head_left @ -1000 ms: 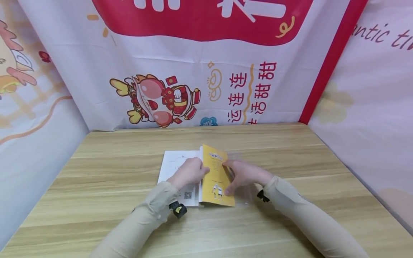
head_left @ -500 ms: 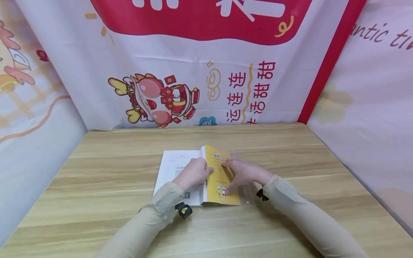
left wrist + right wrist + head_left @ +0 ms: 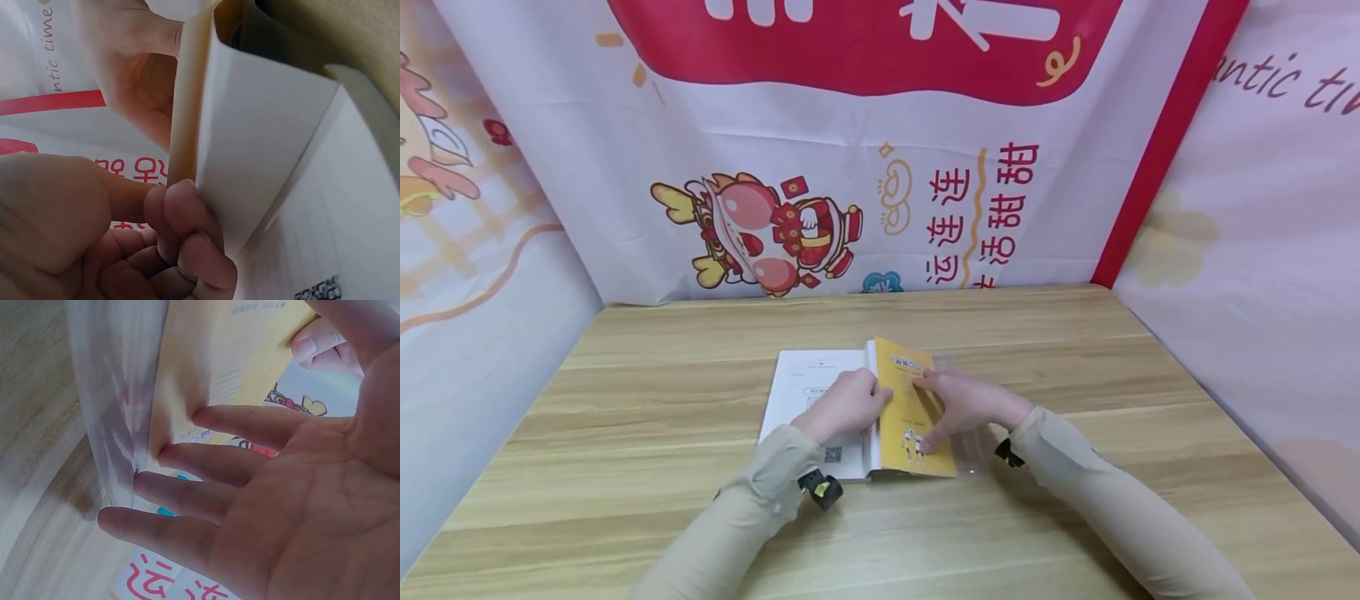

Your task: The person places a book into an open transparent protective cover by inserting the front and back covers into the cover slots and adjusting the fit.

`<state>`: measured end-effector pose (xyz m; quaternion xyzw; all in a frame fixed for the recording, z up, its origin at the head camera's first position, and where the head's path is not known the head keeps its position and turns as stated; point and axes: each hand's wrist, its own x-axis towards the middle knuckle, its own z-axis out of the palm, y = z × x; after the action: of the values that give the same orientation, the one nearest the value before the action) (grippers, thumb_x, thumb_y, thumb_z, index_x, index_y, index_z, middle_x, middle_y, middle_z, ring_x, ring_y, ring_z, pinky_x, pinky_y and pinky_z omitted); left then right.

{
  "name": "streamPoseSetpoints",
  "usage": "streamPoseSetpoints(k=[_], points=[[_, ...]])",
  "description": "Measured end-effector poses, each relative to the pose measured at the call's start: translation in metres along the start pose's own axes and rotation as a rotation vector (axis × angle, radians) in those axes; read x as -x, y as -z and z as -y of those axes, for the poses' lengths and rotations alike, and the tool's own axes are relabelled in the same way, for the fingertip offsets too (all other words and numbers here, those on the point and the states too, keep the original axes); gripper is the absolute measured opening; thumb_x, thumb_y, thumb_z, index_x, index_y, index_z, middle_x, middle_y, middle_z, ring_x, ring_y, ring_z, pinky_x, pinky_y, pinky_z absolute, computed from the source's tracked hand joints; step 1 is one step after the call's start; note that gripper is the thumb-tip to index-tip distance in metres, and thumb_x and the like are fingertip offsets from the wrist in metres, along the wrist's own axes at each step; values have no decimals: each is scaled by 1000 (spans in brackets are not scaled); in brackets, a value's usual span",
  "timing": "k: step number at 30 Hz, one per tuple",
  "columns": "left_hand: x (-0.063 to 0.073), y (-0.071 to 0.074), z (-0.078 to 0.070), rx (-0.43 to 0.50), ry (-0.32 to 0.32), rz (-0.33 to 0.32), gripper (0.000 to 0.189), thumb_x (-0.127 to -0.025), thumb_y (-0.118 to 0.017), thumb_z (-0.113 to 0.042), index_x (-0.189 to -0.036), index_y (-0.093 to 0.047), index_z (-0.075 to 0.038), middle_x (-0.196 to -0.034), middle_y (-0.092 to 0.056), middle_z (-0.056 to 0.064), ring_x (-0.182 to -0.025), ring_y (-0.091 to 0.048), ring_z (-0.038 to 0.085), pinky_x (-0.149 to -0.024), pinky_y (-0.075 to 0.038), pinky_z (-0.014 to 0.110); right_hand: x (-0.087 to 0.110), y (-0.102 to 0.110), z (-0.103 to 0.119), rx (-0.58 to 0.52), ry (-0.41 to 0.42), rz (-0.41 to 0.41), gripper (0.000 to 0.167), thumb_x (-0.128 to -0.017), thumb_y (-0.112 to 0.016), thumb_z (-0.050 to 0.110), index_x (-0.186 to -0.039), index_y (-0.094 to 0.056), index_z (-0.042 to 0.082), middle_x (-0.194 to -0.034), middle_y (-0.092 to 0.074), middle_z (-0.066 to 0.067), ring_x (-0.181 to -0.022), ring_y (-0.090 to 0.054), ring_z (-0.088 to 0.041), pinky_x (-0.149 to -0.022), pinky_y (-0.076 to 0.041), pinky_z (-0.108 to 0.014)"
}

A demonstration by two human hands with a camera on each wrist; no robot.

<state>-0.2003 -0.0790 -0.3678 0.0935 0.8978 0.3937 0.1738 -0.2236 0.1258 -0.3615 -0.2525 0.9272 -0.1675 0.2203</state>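
A book lies spread on the table, its white page (image 3: 786,392) with a QR code on the left and its yellow cover (image 3: 901,421) raised at a slant to the right. My left hand (image 3: 842,406) pinches the cover's left edge between thumb and curled fingers; the left wrist view shows this grip at the white fold (image 3: 269,119). With fingers spread and nearly straight, my right hand (image 3: 973,402) presses its fingertips on the yellow face. Clear plastic film (image 3: 115,400) runs along the cover's right side, partly under the right hand.
The wood-grain table (image 3: 662,392) extends around the book on all sides. A printed cloth (image 3: 820,117) hangs behind the table's back edge, with more printed cloth at the left and right sides.
The yellow cover and my left hand have shifted slightly right since a second ago, showing more of the white strip beside the cover. My right hand stays nearly still on the cover.
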Motion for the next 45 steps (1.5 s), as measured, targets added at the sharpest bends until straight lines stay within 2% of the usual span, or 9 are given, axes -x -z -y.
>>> streamPoseSetpoints(k=[17, 34, 45], points=[[0, 1, -3, -8, 11, 12, 24, -102, -53, -22, -90, -66, -6, -69, -67, 4, -44, -46, 11, -39, -31, 20, -1, 0, -2, -11, -19, 13, 107, -66, -91, 38, -151, -36, 5, -158, -23, -17, -143, -24, -35, -114, -22, -53], [-1, 2, -4, -30, 14, 13, 27, -102, -54, -23, -83, -65, -8, -59, -58, 6, -45, -45, 12, -42, -32, 21, -1, 4, 0, -25, -25, 23, 105, -68, -91, 34, -152, -35, 5, -158, -22, -18, -143, -23, -36, -114, -22, -54], [-3, -2, 1, -23, 24, 23, 27, -102, -54, -24, -83, -66, -8, -65, -64, 6, -44, -45, 11, -40, -31, 20, -1, -2, -2, -30, -20, 25, 104, -69, -90, 35, -152, -36, 5, -159, -22, -18, -143, -23, -36, -113, -22, -55]])
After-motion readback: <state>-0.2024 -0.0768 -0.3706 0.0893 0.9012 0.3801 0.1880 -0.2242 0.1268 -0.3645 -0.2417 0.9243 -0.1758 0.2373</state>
